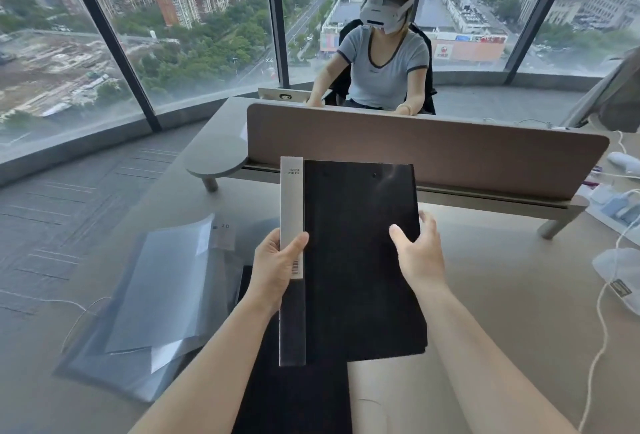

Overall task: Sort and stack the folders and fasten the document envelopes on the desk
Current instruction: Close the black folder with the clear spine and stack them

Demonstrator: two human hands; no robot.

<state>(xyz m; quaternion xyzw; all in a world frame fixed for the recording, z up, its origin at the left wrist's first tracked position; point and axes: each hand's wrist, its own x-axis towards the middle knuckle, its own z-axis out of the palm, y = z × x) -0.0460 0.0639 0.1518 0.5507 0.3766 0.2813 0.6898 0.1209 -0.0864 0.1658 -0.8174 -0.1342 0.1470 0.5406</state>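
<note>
A black folder (360,260) with a white spine label (291,211) is held up above the desk (502,295). My left hand (277,267) grips its spine edge, thumb across the label. My right hand (417,253) hovers open by the folder's right edge, fingers spread, apart from or barely touching it. Another black folder (294,395) lies flat on the desk beneath. To the left, several translucent plastic envelopes (159,288) lie overlapped on a dark folder (100,364).
A brown divider screen (433,153) crosses the desk beyond the folder. Behind it a person wearing a headset (384,66) sits facing me. White cables (602,322), a power strip (613,208) and a grey cloth bag (620,274) lie at the right edge.
</note>
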